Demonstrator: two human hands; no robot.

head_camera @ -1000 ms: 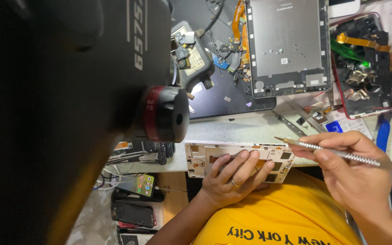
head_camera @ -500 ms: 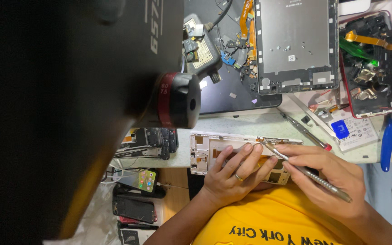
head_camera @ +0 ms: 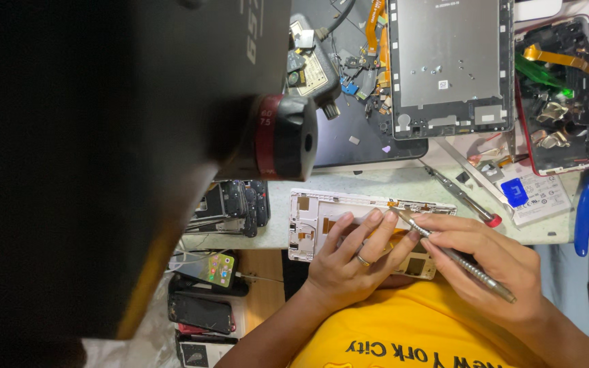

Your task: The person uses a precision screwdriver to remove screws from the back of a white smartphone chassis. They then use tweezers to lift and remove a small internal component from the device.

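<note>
The right hand (head_camera: 492, 272) pinches a slim metal screwdriver (head_camera: 455, 255) between thumb and fingers, its tip pressed down near the top edge of an opened white phone frame (head_camera: 322, 208). The left hand (head_camera: 352, 262) lies over that frame with fingers spread flat, steadying it rather than gripping — a ring shows on one finger. The frame rests at the near edge of the pale surface (head_camera: 376, 180), just in front of the person's yellow shirt (head_camera: 403, 327).

By the look of it the phone is already stripped of its back, the inner board is bare, and the tip is working at one spot; whether any screw is out I cannot tell.

Further off lie a second red-tipped screwdriver (head_camera: 461, 197), a grey tablet back (head_camera: 451, 65), and blue-handled pliers (head_camera: 586, 211) — all untouched.
</note>
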